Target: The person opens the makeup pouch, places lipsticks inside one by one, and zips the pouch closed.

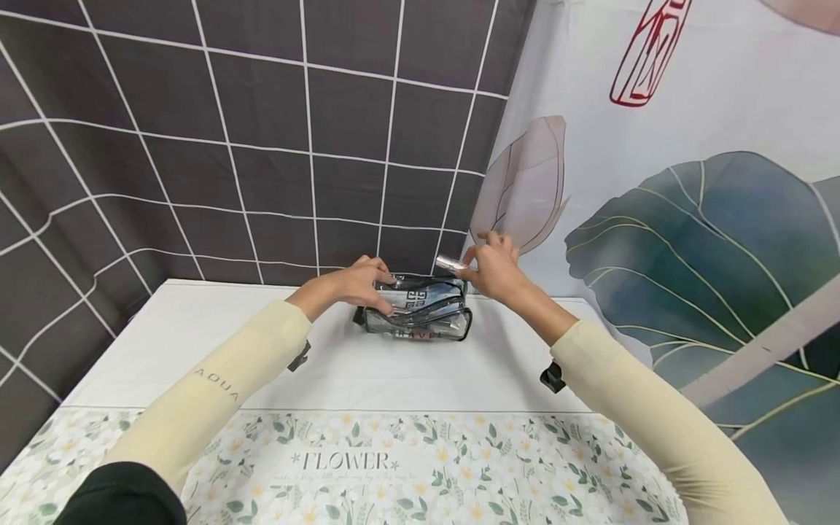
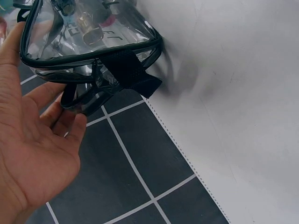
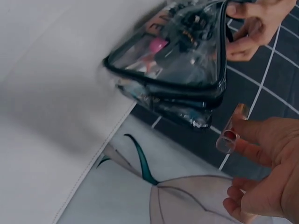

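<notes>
A clear travel pouch with black piping stands at the back of the white table. Small items, some pink, show through its plastic wall. My left hand grips the pouch's left side by its upper edge, thumb in front and fingers behind. Just above the pouch's right end, my right hand pinches a small clear lipstick-like tube between thumb and fingers. Red shows inside the tube, and one end shines gold. The tube is apart from the pouch. A black strap tab sticks out from the pouch's left end.
A dark cloth with white grid lines hangs right behind the table. To the right hangs a pale cloth printed with large leaves. A floral mat lettered FLOWER covers the near edge.
</notes>
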The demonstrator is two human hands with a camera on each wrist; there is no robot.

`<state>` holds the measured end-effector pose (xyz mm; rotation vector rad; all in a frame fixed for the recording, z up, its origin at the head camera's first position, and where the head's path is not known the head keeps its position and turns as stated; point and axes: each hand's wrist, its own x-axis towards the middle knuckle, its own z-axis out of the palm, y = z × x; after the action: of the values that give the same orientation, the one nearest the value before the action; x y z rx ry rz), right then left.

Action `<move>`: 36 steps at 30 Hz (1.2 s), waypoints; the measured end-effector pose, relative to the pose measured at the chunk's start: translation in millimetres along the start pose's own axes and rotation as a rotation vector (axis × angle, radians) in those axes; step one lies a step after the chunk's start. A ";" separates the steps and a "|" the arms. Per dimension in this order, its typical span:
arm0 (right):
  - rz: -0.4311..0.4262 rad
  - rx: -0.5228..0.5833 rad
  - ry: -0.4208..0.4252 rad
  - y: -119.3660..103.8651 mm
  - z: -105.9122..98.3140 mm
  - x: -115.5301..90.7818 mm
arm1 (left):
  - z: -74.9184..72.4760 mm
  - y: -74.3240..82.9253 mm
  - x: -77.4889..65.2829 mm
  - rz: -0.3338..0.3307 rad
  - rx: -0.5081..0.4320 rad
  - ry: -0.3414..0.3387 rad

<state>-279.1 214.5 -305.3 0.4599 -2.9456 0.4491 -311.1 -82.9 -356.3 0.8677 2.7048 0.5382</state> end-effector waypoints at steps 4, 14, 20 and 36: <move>-0.052 -0.023 -0.007 -9.9 3.9 -0.6 | -0.2 -0.8 0.6 -0.004 -0.002 -0.003; -0.098 -0.060 -0.059 -25.6 14.7 -6.3 | -1.4 3.8 0.2 0.000 0.013 -0.014; -0.093 -0.052 -0.080 -26.3 19.1 -6.5 | -0.6 1.8 2.3 0.021 0.035 -0.003; -0.019 0.034 0.005 -0.6 26.9 -8.5 | 0.0 -1.7 1.4 0.034 0.044 0.020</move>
<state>-273.0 208.0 -332.1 0.4902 -2.9306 0.4986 -313.0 -83.4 -357.3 0.9265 2.7336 0.4994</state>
